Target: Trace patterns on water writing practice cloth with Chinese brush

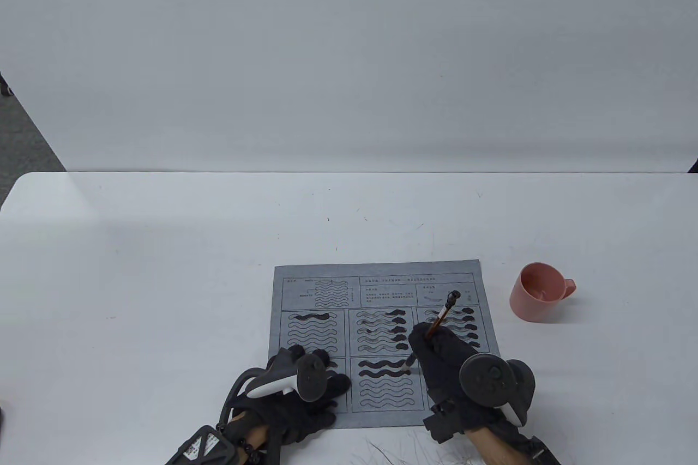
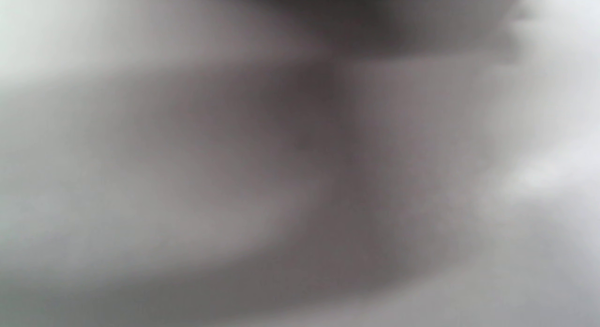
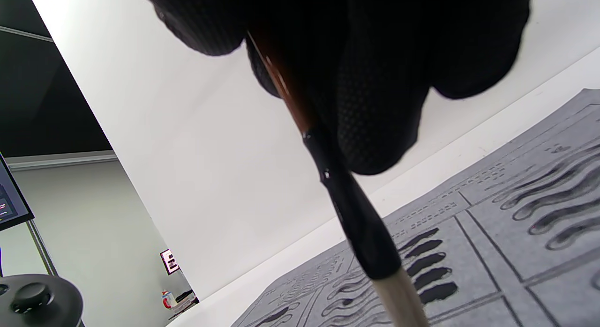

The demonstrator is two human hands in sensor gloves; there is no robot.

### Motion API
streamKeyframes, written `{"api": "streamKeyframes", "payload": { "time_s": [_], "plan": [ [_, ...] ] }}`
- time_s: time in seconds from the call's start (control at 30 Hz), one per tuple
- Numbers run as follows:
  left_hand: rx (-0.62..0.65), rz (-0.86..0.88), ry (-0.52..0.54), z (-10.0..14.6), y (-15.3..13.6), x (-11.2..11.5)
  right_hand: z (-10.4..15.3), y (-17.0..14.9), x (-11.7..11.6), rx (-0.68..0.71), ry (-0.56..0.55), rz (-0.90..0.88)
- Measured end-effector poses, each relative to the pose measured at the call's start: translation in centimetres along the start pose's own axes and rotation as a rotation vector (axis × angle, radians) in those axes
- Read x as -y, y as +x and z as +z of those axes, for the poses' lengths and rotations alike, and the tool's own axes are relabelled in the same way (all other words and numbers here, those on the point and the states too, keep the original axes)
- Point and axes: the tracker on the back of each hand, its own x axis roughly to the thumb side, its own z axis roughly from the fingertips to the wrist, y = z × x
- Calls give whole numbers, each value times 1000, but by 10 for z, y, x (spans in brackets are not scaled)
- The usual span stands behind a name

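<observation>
A grey water writing cloth (image 1: 381, 290) printed with panels of wavy lines lies on the white table, some lines darkened by wet strokes. My right hand (image 1: 436, 356) grips a Chinese brush (image 1: 443, 311) with a brown shaft, its tip down over the lower middle panel near the second wavy line. In the right wrist view the brush's black ferrule (image 3: 356, 219) and pale bristles hang below my gloved fingers (image 3: 375, 83) above the cloth (image 3: 492, 252). My left hand (image 1: 305, 388) rests flat on the cloth's lower left corner. The left wrist view is a grey blur.
A pink cup (image 1: 539, 291) lies tipped on its side to the right of the cloth, opening facing up-left. The table's (image 1: 163, 269) far edge meets a white backdrop. Dark strands lie at the front edge under my right wrist.
</observation>
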Motion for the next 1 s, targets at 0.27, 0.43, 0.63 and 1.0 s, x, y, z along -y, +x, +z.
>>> {"api": "streamKeyframes", "payload": {
  "time_s": [0.27,0.43,0.63,1.0],
  "plan": [
    [0,0,0,0,0,0,0,0,0,8,10,-15],
    [0,0,0,0,0,0,1,4,4,27,-20,-20],
    [-2,-2,0,0,0,0,1,4,14,-60,-65,-160],
    [-4,-7,2,0,1,-1,5,14,9,-79,15,-336]
  ]
}}
